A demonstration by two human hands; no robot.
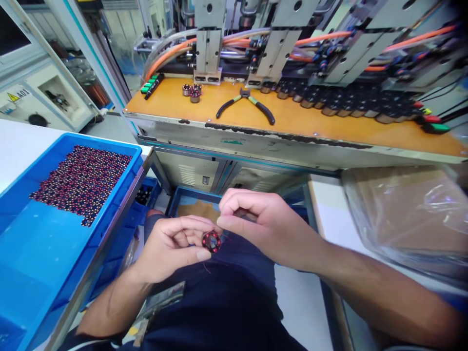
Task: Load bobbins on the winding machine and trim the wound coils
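My left hand [171, 248] pinches a small round wound coil [211, 241], dark with red wire, between thumb and fingers over my lap. A thin red wire end trails down from it. My right hand [256, 226] is closed right beside the coil, its fingertips pinched at the coil's upper edge, apparently on a fine wire. To the left, a blue tray [109, 204] holds several rows of similar dark and red coils [82, 180].
An orange workbench [292, 119] ahead carries pliers [245, 103], three loose metal rings [192, 91], a row of dark parts [347, 105] and machine fixtures with orange hoses. A plastic-wrapped box [405, 214] sits at right. A blue bin [190, 202] lies under the bench.
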